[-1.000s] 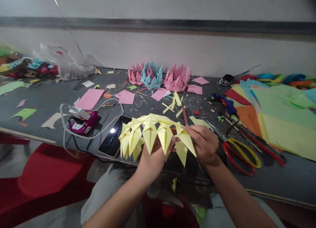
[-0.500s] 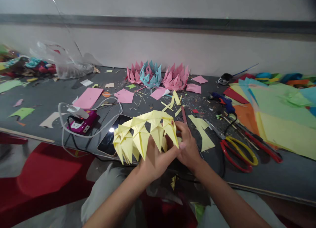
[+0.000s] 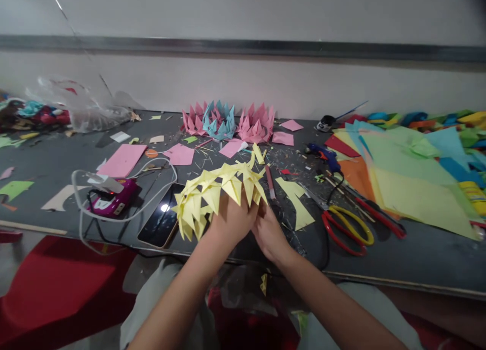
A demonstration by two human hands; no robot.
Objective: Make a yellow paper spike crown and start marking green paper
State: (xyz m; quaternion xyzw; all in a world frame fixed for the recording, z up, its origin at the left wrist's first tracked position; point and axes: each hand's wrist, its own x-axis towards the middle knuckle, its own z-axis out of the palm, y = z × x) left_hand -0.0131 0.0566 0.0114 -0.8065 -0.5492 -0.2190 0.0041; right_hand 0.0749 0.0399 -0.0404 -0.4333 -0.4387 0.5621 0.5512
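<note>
A ring of folded yellow paper points, an origami crown, is held above the table's front edge. My left hand reaches into it from below, closed on its right part, with the fingertips hidden behind the paper. Beside it, my right hand is closed at the crown's right end, close against the left hand; its fingertips are mostly hidden. Under the crown's left side lies a phone. Yellow paper strips rest on the table just beyond the crown.
Pink crowns and a blue one stand near the wall. On the right are scissors, a glue gun and coloured sheets. A purple power adapter with a white cable sits left.
My left hand has reached further under the crown, and my right hand has drawn in against it. The crown's right side has tilted up slightly. The whole view has shifted a little.
</note>
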